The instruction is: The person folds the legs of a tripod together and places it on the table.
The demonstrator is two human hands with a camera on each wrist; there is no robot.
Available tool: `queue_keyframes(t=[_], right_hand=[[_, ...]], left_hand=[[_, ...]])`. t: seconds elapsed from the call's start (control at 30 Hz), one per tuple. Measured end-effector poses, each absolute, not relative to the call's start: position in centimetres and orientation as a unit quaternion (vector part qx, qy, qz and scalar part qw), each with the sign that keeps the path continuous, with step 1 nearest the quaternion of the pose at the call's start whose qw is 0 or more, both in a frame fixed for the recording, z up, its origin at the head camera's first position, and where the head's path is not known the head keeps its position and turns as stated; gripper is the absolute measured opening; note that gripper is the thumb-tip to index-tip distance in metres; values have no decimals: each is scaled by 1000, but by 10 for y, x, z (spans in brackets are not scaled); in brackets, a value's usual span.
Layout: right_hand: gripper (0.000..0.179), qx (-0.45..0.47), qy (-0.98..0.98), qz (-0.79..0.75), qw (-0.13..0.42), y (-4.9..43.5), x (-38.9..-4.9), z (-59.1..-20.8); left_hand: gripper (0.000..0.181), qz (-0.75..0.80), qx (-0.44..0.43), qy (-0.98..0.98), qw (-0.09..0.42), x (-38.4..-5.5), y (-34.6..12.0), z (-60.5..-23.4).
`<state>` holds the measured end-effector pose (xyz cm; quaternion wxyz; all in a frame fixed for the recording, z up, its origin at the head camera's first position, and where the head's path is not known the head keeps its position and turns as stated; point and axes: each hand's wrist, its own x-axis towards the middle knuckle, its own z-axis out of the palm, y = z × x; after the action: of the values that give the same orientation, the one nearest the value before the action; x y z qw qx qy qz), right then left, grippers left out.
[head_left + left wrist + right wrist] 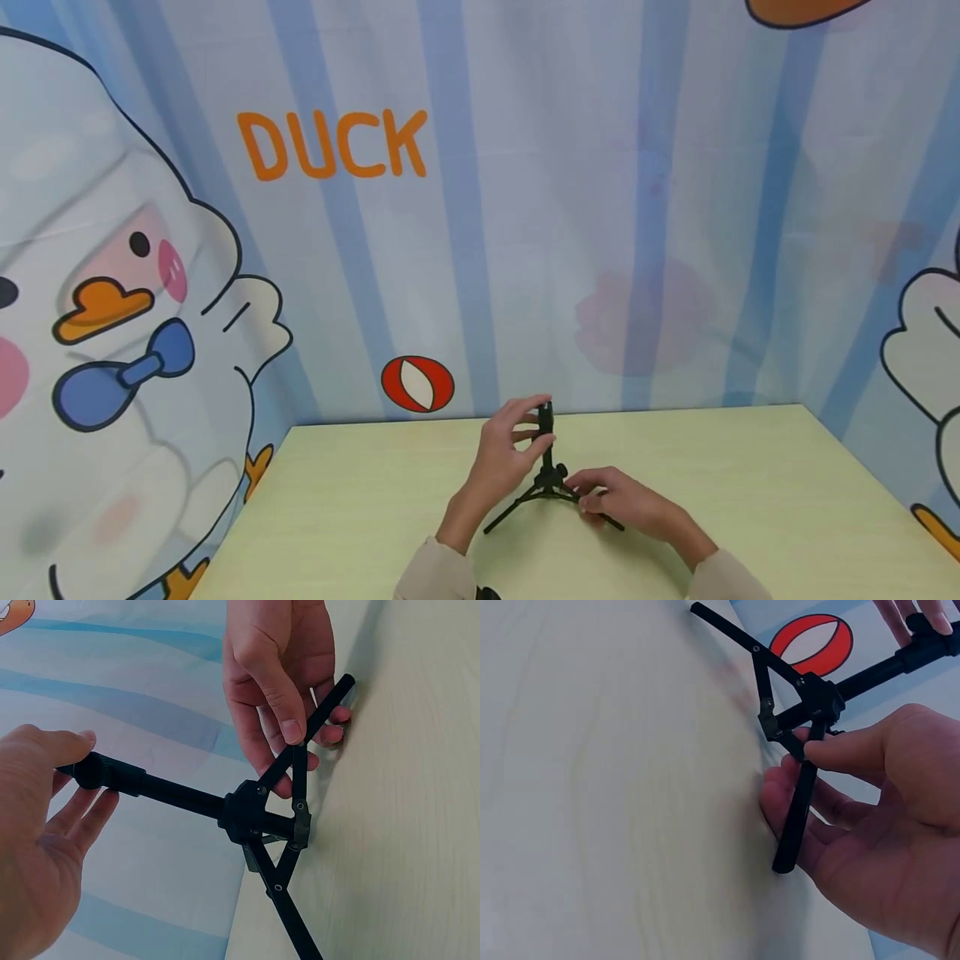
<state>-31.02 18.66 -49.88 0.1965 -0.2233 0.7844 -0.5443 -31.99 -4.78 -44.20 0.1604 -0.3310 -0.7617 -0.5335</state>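
A small black tripod (550, 477) with spread legs is upright at the middle of the table. My left hand (507, 446) grips the top of its centre column, thumb on one side and fingers on the other. Lower down, my right hand (626, 502) pinches one leg between thumb and fingers. In the left wrist view, the hub (247, 812) and the braces that join the legs to the column show clearly. The held leg (799, 810) runs across the right fingers in the right wrist view. Part of the column top is hidden behind the left hand.
The pale yellow table (360, 500) stretches to both sides and ends at a patterned curtain (540, 208) with cartoon ducks. A small dark object (489, 593) shows beside the left sleeve at the bottom edge; its kind cannot be made out.
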Motion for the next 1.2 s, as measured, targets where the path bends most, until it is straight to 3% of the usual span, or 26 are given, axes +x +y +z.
queue_keyframes(t=[0.47,0.8,1.2], right_hand=[[42,-151,685,-645,305,190,-323,-500],[36,-156,662,-664,312,196,-322,-502],[43,-163,651,-670,317,197,-323,-503]], left_hand=[[57,-543,-326,-762,135,-319,-49,-442],[56,-533,-344,-760,139,-318,-48,-444],[54,-537,-350,-755,139,-316,-49,-442]])
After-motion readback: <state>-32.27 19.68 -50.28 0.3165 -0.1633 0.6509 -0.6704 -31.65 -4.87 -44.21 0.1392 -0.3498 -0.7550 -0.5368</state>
